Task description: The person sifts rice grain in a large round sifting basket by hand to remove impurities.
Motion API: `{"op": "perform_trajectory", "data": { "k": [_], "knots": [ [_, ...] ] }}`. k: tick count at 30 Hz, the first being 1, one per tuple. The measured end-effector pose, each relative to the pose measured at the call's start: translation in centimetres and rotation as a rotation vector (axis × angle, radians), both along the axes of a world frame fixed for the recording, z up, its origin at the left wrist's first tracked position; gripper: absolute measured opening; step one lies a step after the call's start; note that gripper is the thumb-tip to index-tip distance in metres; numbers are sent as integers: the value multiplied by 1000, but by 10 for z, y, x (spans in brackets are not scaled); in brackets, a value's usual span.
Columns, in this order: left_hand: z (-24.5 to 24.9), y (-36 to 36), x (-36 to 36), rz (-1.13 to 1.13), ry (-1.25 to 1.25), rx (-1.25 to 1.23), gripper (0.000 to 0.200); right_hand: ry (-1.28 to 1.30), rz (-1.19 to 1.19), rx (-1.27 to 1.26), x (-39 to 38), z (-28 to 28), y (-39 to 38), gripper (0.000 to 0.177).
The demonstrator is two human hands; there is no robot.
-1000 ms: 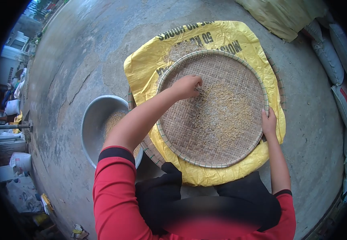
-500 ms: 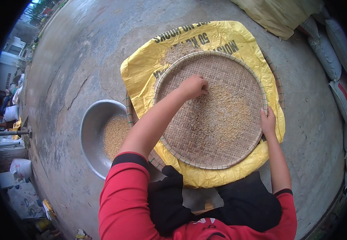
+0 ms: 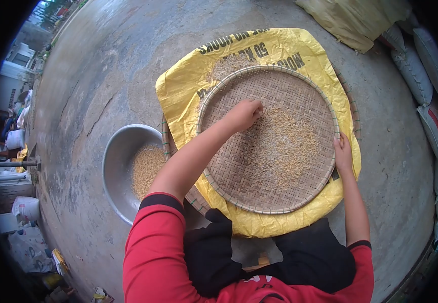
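A round woven bamboo winnowing tray [image 3: 239,177] lies in front of me, with yellow unhusked grain [image 3: 292,139] spread over its middle and right side. Over the tray, my left hand [image 3: 245,115] is closed in a pinch at the upper left edge of the grain; whatever is between its fingertips is too small to make out. My right hand [image 3: 343,153] grips the tray's right rim, thumb on top and the other fingers mostly hidden. Beneath the tray is a yellow printed sack [image 3: 178,91], with pale grain or husks [image 3: 231,65] on its far part.
A metal basin [image 3: 118,166] with more grain [image 3: 148,169] stands on the concrete floor at the left. Under the sack, another woven tray's rim [image 3: 348,93] shows. Filled sacks [image 3: 415,76] line the right side. Buckets and clutter [image 3: 26,209] lie far left.
My left hand has shifted slightly toward me over the tray, still pinched. My right hand stays on the rim, and the tray has hardly moved.
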State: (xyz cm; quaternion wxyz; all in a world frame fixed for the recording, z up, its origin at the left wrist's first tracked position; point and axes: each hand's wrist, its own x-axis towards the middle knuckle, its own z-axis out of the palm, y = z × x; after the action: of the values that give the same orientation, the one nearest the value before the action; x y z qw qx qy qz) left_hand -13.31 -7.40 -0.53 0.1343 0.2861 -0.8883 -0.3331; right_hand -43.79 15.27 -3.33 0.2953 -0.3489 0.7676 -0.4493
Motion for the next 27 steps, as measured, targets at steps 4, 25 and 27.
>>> {"op": "perform_trajectory", "data": {
  "k": [4,25,27],
  "knots": [
    [-2,4,-2,-11,-4,-12,17,-31,-29,12,6,6,2,42],
    [52,9,59,287,138,669,13,-24,3,18,0,-2,4,34],
    [64,20,94,280,277,790,14,-26,-6,-15,4,-1,5,31]
  ]
}}
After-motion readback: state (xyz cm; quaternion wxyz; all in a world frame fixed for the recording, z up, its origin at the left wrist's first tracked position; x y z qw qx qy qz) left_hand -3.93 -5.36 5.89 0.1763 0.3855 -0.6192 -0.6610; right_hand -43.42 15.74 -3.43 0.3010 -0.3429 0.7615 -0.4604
